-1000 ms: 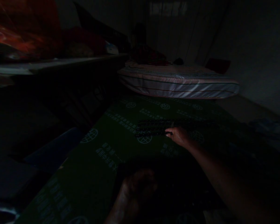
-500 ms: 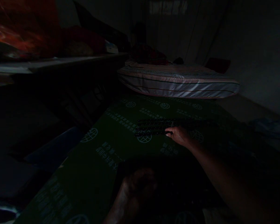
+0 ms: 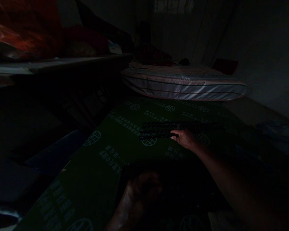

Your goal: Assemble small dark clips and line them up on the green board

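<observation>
Several thin black rods with small pale dots point(image 3: 156, 131) lie side by side across a green printed board point(image 3: 130, 150). My right hand point(image 3: 184, 139) reaches over from the right and is closed around the nearest black rod point(image 3: 154, 137), thumb and fingers pinching it near its middle. Closer to me, my left hand point(image 3: 142, 189) is curled in deep shadow, at the left side of a large dark patch point(image 3: 183, 186). What its fingers hold, if anything, cannot be made out.
A striped mattress point(image 3: 183, 86) borders the board's far edge. On the left stands a table point(image 3: 69, 62) bearing an orange bag point(image 3: 26, 29) and a small pale box point(image 3: 115, 48). A blue thing point(image 3: 55, 149) is below it. Cloth point(image 3: 276, 131) lies at the right.
</observation>
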Demonstrator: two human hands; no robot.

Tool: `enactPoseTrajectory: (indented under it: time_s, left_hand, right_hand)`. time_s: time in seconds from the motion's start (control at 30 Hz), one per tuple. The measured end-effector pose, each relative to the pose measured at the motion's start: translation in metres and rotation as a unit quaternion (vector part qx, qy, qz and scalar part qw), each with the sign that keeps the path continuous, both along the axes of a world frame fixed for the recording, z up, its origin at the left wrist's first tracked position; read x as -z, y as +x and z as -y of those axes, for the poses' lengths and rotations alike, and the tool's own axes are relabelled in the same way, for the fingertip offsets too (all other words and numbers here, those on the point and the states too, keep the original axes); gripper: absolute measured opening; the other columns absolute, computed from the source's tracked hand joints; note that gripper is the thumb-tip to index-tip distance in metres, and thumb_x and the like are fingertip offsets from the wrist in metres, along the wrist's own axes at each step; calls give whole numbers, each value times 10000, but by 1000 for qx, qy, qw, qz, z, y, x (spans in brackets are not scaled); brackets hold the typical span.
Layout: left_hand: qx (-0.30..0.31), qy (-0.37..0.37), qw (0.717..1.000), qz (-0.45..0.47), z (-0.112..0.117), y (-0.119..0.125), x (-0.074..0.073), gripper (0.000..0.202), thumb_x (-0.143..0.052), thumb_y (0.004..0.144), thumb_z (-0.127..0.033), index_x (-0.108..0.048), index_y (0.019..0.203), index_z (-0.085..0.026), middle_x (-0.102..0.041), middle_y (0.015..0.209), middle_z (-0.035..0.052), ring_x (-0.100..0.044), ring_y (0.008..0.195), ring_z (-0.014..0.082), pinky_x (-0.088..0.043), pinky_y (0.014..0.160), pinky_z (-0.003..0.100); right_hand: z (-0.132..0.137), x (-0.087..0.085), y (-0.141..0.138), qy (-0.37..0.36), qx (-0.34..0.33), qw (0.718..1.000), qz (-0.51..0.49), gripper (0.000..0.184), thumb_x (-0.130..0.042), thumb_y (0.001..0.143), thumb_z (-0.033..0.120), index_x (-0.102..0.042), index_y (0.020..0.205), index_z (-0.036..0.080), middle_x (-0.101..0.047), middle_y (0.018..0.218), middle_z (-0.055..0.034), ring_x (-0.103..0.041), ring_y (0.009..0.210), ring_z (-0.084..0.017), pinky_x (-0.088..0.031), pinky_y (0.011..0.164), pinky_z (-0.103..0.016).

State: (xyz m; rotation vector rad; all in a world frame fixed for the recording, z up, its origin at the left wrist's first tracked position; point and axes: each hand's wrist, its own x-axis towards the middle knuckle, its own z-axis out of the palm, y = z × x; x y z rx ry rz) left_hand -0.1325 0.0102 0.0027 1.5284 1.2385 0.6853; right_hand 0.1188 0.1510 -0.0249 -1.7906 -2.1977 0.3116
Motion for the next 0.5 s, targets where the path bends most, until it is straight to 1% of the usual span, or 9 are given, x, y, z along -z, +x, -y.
enactPoseTrajectory:
  time_s: [0.07,0.13,0.2,0.27,0.33,0.4,0.5]
  left_hand:
    - [0,6,1000,9,0,0,0,203,-631,734,-281,-643,921,-202,-714,847,12,-659,764,171,-528,635,225]
    - [-3,10,1000,16,0,0,1,188,-633,739,-278,-643,912,-205,-713,841,7,-658,759,165,-526,637,221]
    - [-10,11,1000,23,1,1,2,177,-636,742,-272,-643,907,-209,-711,844,2,-656,763,160,-526,644,220]
    - [-17,9,999,34,1,3,3,178,-638,741,-269,-642,908,-209,-708,853,1,-654,777,159,-527,663,223]
    - [-25,3,999,48,2,4,4,191,-641,738,-267,-639,918,-203,-706,853,4,-653,779,161,-528,670,229]
    - [-33,0,998,59,2,6,4,201,-650,723,-259,-639,912,-192,-705,860,12,-651,787,168,-527,670,236]
    - [-42,3,997,70,2,8,2,222,-659,708,-253,-643,918,-182,-704,879,23,-647,803,175,-522,678,242]
  right_hand:
    - [5,-3,2,12,0,1000,-16,348,-529,834,363,-603,1150,237,-693,1026,-51,-651,879,-182,-484,776,-289]
    - [14,-9,5,31,-5,998,-51,360,-514,837,393,-616,1133,216,-697,1001,-63,-653,830,-179,-486,742,-286]
    - [26,-18,7,33,-4,994,-104,387,-512,831,406,-623,1125,181,-714,877,-67,-651,715,-163,-486,664,-265]
    - [42,-27,9,0,14,987,-159,431,-491,835,426,-605,1154,158,-685,658,-35,-606,542,-132,-465,548,-235]
    - [60,-36,11,-52,45,975,-212,473,-460,842,462,-577,1192,166,-586,475,22,-521,399,-100,-417,445,-207]
    - [78,-43,11,-100,67,957,-264,501,-441,841,496,-561,1210,180,-508,397,56,-455,329,-81,-374,386,-186]
    - [105,-50,10,-164,56,928,-331,539,-417,835,543,-569,1191,168,-491,379,60,-424,300,-73,-344,344,-173]
